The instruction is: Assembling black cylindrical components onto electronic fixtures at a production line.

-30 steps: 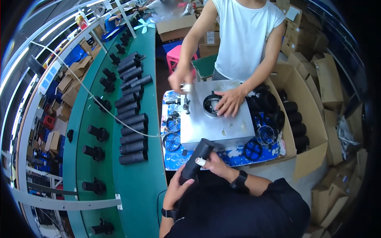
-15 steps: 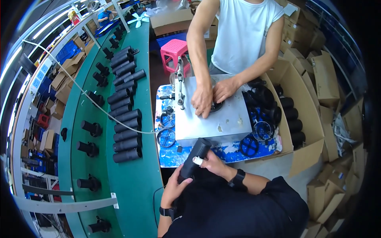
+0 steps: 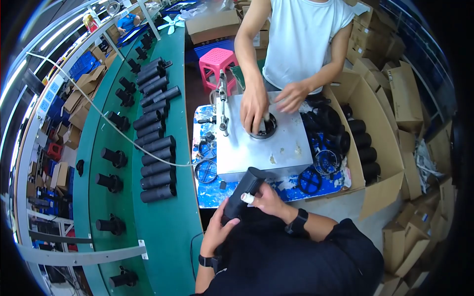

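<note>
A black cylinder with a perforated upper part [image 3: 251,180] is tilted in front of me, between my two hands. My left hand [image 3: 217,231] is wrapped round its lower end. Around its side closes my right hand [image 3: 269,201], with a white wrap on one finger. Just beyond the cylinder's top lies the near edge of a metal box [image 3: 237,153]. A co-worker's hands are over a round black part [image 3: 266,127] set in the top of that box.
On the green bench [image 3: 158,232] to my left lie several black cylinders [image 3: 158,193] in a row. A white hose [image 3: 98,108] crosses it. At the right stands a carton [image 3: 395,172] holding black cylinders. Black rings [image 3: 328,163] lie on the blue table, and a pink stool [image 3: 217,59] stands behind.
The co-worker's left hand has lifted off the round black part and is blurred, uncovering more of it. The cylinder in my hands has shifted only slightly.
</note>
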Demonstrator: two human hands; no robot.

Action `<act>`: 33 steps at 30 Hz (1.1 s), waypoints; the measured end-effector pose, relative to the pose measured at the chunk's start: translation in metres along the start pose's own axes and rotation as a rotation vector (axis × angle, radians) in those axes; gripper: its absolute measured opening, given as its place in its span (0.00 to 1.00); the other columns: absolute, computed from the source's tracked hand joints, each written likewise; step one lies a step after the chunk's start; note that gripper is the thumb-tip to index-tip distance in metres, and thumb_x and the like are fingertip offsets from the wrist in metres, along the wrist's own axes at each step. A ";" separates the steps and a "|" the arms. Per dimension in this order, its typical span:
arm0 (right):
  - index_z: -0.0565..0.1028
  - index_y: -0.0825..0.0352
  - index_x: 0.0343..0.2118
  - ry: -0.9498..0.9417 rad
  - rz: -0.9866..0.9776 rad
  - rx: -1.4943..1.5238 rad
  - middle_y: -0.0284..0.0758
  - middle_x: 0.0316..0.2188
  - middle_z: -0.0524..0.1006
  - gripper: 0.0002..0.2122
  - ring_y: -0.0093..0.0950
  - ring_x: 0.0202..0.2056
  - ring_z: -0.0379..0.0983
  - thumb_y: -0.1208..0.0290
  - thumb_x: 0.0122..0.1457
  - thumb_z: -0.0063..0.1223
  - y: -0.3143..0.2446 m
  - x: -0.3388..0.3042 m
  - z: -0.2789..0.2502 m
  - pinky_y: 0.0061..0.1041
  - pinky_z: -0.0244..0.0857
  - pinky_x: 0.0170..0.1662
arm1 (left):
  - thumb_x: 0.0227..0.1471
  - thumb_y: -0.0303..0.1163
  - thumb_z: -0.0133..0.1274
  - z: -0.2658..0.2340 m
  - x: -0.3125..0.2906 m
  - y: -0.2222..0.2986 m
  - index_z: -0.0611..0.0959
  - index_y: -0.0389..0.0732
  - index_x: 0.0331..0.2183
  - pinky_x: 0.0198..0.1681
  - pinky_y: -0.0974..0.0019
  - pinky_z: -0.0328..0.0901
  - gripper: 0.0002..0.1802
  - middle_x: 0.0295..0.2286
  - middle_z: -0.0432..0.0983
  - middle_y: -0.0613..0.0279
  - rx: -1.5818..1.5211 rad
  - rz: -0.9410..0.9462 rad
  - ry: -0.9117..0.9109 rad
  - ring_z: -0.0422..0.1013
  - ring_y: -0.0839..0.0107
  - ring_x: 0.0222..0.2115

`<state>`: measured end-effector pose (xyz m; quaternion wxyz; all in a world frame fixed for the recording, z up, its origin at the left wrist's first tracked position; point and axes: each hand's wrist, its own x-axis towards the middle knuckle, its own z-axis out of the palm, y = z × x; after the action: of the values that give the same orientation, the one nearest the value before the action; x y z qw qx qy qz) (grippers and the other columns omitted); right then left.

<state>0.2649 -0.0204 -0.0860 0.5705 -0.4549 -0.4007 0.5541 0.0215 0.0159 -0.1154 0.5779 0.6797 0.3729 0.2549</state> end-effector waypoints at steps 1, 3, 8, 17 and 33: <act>0.73 0.67 0.56 -0.009 -0.023 -0.131 0.31 0.45 0.79 0.20 0.21 0.44 0.76 0.69 0.65 0.68 -0.019 0.003 -0.005 0.26 0.72 0.51 | 0.59 0.29 0.68 0.001 0.003 0.003 0.67 0.38 0.70 0.53 0.64 0.72 0.43 0.56 0.78 0.50 0.000 0.001 0.003 0.77 0.69 0.47; 0.74 0.68 0.55 0.034 -0.177 -0.278 0.33 0.46 0.80 0.19 0.24 0.47 0.78 0.69 0.65 0.68 -0.045 0.020 -0.027 0.31 0.73 0.55 | 0.61 0.26 0.65 0.002 0.011 0.013 0.68 0.39 0.70 0.53 0.65 0.72 0.40 0.56 0.78 0.52 -0.132 0.024 0.027 0.78 0.71 0.46; 0.75 0.71 0.53 0.336 -0.520 -0.221 0.38 0.49 0.81 0.21 0.25 0.50 0.78 0.68 0.62 0.71 -0.126 0.105 -0.092 0.31 0.73 0.55 | 0.63 0.22 0.60 -0.003 0.012 0.003 0.72 0.39 0.68 0.52 0.68 0.72 0.34 0.54 0.80 0.55 -0.085 0.049 0.000 0.77 0.74 0.44; 0.74 0.70 0.53 0.533 -0.419 -1.003 0.46 0.46 0.82 0.34 0.40 0.47 0.82 0.56 0.49 0.80 -0.132 0.139 -0.103 0.37 0.75 0.51 | 0.67 0.23 0.57 -0.021 0.003 -0.017 0.72 0.37 0.67 0.55 0.66 0.73 0.30 0.53 0.80 0.55 -0.095 0.005 -0.002 0.78 0.71 0.47; 0.72 0.67 0.58 0.102 -0.270 -1.061 0.48 0.47 0.83 0.40 0.50 0.49 0.81 0.52 0.44 0.80 -0.135 0.159 -0.135 0.44 0.74 0.55 | 0.67 0.29 0.57 -0.120 0.263 0.064 0.82 0.34 0.53 0.51 0.67 0.72 0.16 0.46 0.81 0.51 0.600 0.386 0.183 0.79 0.62 0.46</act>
<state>0.4412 0.1315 0.0004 0.3475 -0.6508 -0.6519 0.1751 0.0976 0.2942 -0.0508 0.2582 0.8512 0.3462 0.2982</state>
